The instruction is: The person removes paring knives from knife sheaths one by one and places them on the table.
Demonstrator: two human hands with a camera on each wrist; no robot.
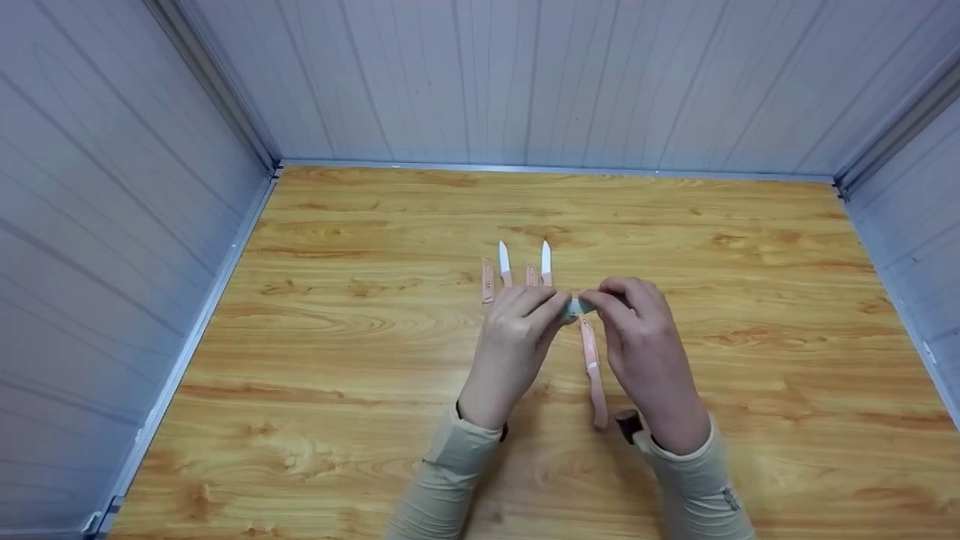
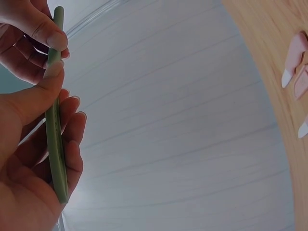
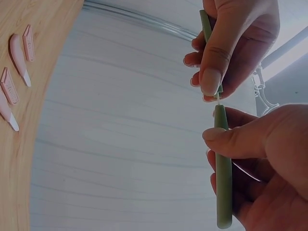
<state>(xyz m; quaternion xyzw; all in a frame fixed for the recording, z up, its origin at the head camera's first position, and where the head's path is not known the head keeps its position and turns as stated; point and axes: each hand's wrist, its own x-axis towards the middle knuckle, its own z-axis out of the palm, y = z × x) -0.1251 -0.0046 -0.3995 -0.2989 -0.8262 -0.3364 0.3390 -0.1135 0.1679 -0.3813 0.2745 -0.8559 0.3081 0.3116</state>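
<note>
Both hands hold a small knife with a green handle, raised in front of the body. My left hand (image 1: 514, 326) grips its green sheath (image 2: 54, 144), thumb along one side and fingers curled behind. Between thumb and fingers, my right hand (image 1: 641, 341) holds the green handle (image 3: 223, 187). A short strip of pale blade (image 3: 218, 100) shows between sheath and handle; the sheath covers the rest. Below the hands on the table lies a pink knife (image 1: 596, 390), its blade mostly inside a pink sheath.
Beyond the left hand lie two pink-handled knives with bare white blades (image 1: 504, 259) (image 1: 546, 258), points away from me. Beside them are two pink sheaths (image 1: 487, 281) (image 1: 531, 274). The wooden table (image 1: 337, 360) meets pale panel walls (image 1: 495, 82) at the back and sides.
</note>
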